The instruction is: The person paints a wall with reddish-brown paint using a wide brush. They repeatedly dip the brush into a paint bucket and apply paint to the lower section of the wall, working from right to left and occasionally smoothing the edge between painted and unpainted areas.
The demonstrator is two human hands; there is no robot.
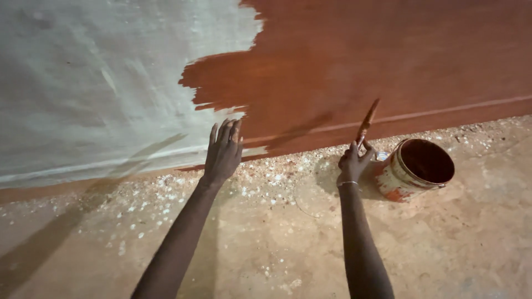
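The left hand (223,152) rests flat, fingers spread, on the wall (100,83) at the wet red-brown paint's edge. The right hand (353,163) grips a thin, paint-coated brush (367,123) tilted against the wall, beside a smeared paint can (415,168) on the floor (266,243).

Wall (83,83): lower part, grey-white unpainted area at left, red-brown painted area (388,55) at right, ragged edge between. Floor (266,243): bare earth-coloured concrete. White flecks (160,194): scattered along the floor near the wall's foot.
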